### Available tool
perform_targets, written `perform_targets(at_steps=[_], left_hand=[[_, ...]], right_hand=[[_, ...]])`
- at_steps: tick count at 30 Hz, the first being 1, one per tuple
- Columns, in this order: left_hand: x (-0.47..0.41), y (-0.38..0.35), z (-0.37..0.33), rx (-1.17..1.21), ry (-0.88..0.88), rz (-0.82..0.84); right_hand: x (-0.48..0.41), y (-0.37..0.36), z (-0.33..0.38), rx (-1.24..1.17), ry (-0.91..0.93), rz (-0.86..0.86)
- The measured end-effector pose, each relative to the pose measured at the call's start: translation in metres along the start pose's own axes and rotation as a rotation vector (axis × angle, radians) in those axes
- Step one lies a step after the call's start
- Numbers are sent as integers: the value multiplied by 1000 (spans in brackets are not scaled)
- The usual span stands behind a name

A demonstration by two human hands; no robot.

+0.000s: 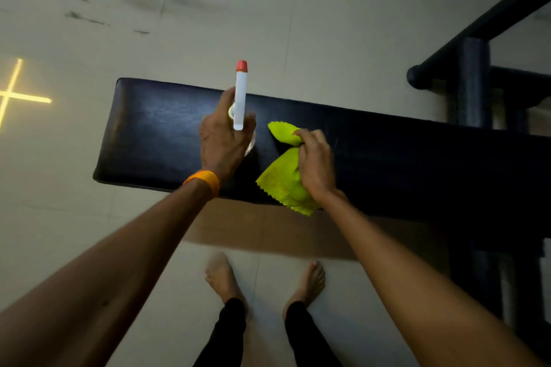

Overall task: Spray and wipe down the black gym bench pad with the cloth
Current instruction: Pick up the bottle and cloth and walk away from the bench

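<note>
The person is standing barefoot on the pale floor (328,24), leaning over the pad (155,128), which is lying across in front of them; the left hand (222,140) is gripping the sprayer (240,95) over the pad's middle, its grip clamped round the neck, the red nozzle pointing away past the far edge; an orange band (204,182) is sitting on that wrist; the right hand (316,164) is bunching the cloth (283,182), grip closed on it, just beside the sprayer, the cloth's lower corner hanging over the near edge; a dark frame (474,80) is standing at the right.
</note>
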State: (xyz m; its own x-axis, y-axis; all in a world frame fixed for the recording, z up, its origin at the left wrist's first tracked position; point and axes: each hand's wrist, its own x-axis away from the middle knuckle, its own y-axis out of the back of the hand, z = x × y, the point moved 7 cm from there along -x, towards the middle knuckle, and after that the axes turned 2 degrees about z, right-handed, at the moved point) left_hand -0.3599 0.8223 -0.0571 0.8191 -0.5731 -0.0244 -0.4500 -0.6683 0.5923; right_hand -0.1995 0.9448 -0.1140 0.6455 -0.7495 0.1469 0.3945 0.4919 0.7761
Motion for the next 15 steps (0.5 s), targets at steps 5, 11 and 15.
perform_targets(at_steps=[5, 11, 15], left_hand=[[18, 6, -73, 137, 7, 48], [39, 37, -223, 199, -76, 73], [53, 59, -315, 203, -162, 100]], right_hand=[[8, 95, -1, -203, -290, -170], [52, 225, 43, -328, -354, -167], [81, 310, 64, -278, -329, -258]])
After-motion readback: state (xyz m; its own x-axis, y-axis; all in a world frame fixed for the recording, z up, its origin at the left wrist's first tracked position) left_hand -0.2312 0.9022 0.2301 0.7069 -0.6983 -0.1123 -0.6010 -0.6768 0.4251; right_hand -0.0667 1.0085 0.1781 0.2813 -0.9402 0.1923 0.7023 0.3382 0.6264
